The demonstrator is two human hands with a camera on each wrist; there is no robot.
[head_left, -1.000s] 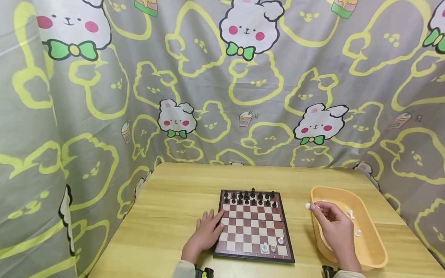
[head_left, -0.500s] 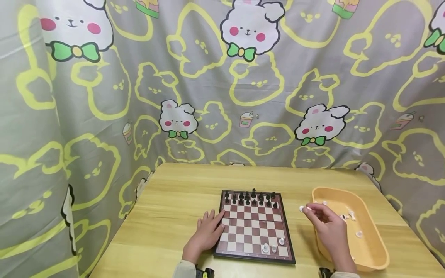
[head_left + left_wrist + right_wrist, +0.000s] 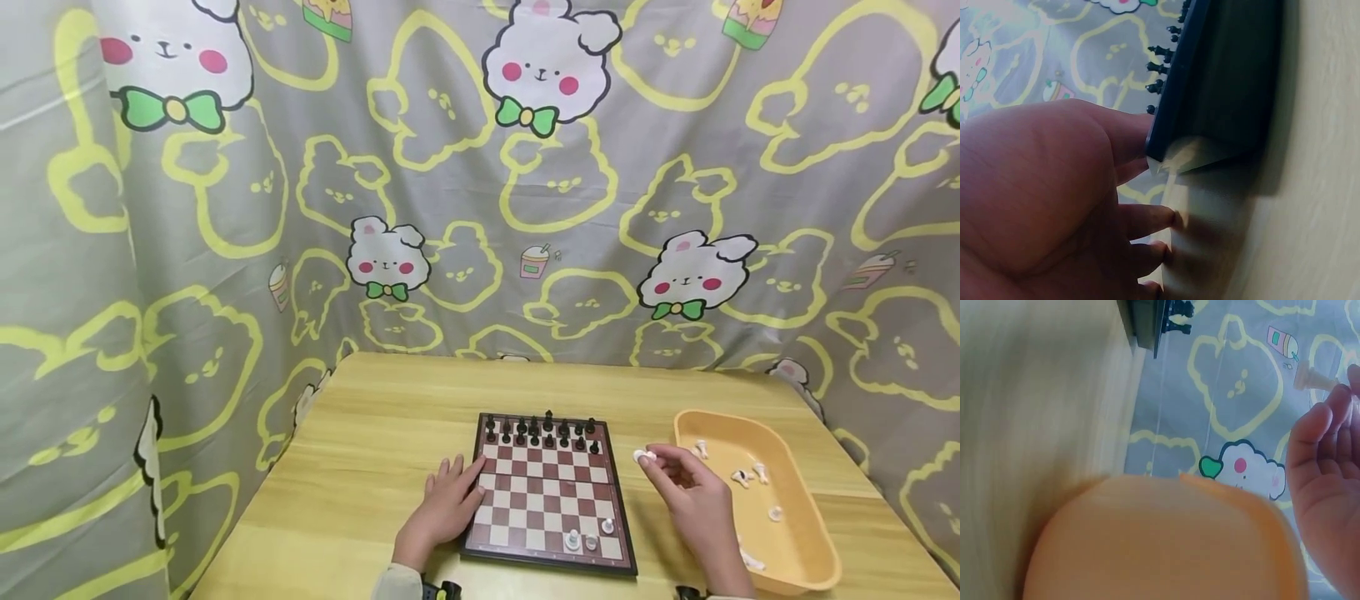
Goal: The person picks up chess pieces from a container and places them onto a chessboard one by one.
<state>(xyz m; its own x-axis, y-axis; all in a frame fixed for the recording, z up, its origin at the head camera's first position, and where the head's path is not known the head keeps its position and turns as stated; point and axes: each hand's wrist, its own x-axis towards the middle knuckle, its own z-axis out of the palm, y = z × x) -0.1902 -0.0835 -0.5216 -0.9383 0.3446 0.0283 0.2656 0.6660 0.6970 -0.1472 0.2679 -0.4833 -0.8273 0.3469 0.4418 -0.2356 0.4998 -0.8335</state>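
My right hand (image 3: 697, 496) pinches a white chess piece (image 3: 643, 456) between thumb and fingertips, above the table between the chessboard and the basin. In the right wrist view the piece (image 3: 1314, 379) shows its wide base and slim body. My left hand (image 3: 444, 502) rests against the left edge of the chessboard (image 3: 517, 500), fingers extended, the thumb and index finger touching it. Two rows of black chess pieces (image 3: 549, 440) stand along the board's far side. At the near right corner stand white pieces, among them a taller one (image 3: 573, 540) and a pawn-like one (image 3: 607, 527).
An orange plastic basin (image 3: 813, 521) on the right holds several white pieces (image 3: 775, 514), some lying on their sides. Its near-left part is hidden behind my right forearm. A wooden table (image 3: 352, 467) carries everything, and a patterned curtain (image 3: 450, 267) hangs behind and at the left.
My right hand has moved left, away from over the basin toward the chessboard, with the white chess piece still pinched. The left hand stays at the board's edge.
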